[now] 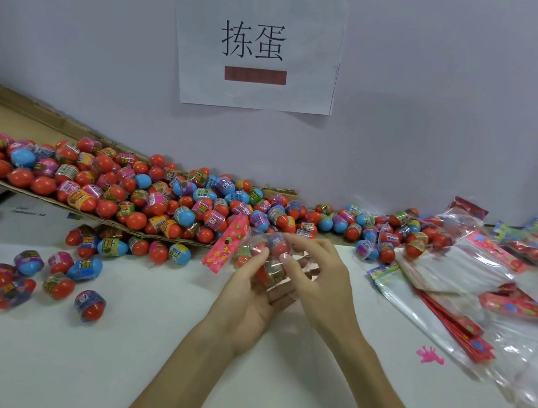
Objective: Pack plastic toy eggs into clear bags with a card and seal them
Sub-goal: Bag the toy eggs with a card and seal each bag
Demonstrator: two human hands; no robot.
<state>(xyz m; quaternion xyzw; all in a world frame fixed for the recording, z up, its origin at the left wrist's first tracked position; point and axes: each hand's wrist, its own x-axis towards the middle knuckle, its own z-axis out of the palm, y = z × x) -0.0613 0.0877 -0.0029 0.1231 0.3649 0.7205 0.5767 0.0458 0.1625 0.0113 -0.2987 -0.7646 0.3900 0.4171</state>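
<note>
1 head camera faces down-forward, close over table (65, 365).

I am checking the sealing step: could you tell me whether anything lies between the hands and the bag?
Nothing visible does: the left hand cradles the bag and the right hand pinches it.

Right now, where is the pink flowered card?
Head view, centre: the pink flowered card lies left of the left hand, in front of the cardboard sheet.

A white paper sign (256, 41) taped to the wall reads "拣蛋" in large black characters. Two reddish-brown bars cover other parts of it. The printed wrappers on the toy eggs (132, 184) are too small to read.
</note>
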